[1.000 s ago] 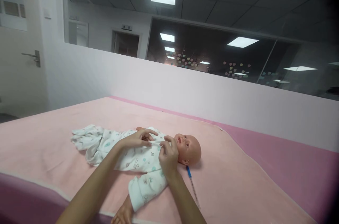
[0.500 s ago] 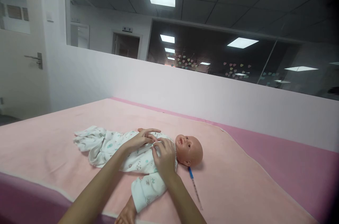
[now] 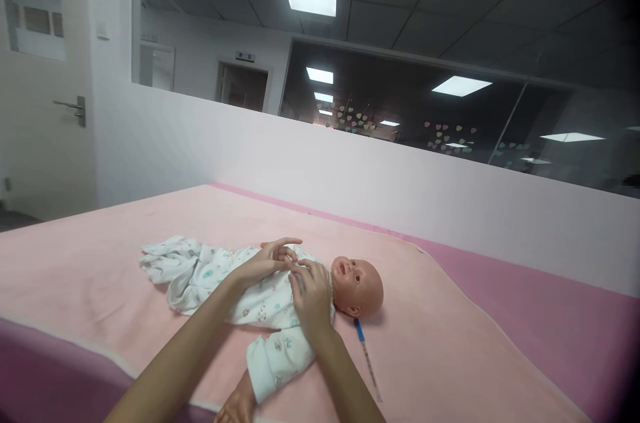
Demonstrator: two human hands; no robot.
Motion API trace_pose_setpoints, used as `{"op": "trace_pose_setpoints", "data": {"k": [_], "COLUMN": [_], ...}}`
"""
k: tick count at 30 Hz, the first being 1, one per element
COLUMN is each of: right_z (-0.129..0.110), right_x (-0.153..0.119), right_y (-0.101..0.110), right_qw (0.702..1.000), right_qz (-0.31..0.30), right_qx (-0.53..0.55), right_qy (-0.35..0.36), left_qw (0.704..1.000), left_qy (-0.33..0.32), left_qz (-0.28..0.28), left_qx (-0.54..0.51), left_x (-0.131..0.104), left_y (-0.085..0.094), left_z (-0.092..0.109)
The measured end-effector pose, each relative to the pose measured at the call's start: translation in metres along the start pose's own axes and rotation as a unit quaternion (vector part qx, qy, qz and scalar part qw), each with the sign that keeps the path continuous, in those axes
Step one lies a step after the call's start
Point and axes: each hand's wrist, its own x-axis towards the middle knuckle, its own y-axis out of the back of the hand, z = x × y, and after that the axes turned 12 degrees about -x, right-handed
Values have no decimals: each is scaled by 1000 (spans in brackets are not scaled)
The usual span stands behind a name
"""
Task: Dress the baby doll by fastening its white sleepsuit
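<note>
A baby doll [image 3: 358, 283] lies on its back, head to the right, in a white romper [image 3: 257, 308] with small printed figures. Both my hands meet over its chest. My left hand [image 3: 267, 263] has thumb and curled fingers pinched at the romper's front, its index finger raised and stretched out. Close beside it, my right hand [image 3: 313, 291] rests on the upper chest, thumb and fingertips drawn together on the cloth. What exactly lies between the fingertips is mostly hidden. The doll's near arm sticks out toward me, under my right forearm.
A thin clear stick with a blue end, apparently a thermometer [image 3: 369, 364], lies beside the doll's head. Beneath everything is a pink blanket [image 3: 450, 343] over a darker pink surface. A white wall [image 3: 300, 156] with windows stands behind, and a door [image 3: 45, 130] at the far left.
My left fingers have shifted slightly, with the index finger lifted more and the others curled. The right hand stays nearly in place. The view has tilted a little.
</note>
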Motion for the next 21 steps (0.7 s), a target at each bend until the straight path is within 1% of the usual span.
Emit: {"op": "trace_pose_setpoints", "data": {"k": [3,8,14,18,19,21], "right_z": [2,3,3,4,4,3], "right_x": [-1,-1,-2,-4,-4,-3], "right_y": [-5,-9,-6,-8,-8,-8], "right_qw": [1000,1000,999,999,998,999], "right_qz": [-8,-16,17,5,3,19], "right_qx": [-6,10,22,26,26,21], "right_qy": [5,5,-30,-47,-48,-37], "left_qw": [1000,1000,1000,999,999,999], "left_qy": [-10,-16,-11,-13,-14,-15], "left_qz": [6,-7,-23,-25,-26,-25], "left_qx": [-2,-10,-14,-15,-17,-21], "left_x": [1,0,0,1,1,1], "left_y": [0,0,-1,-3,-4,-5], "left_z": [-2,-2,0,0,1,1]}}
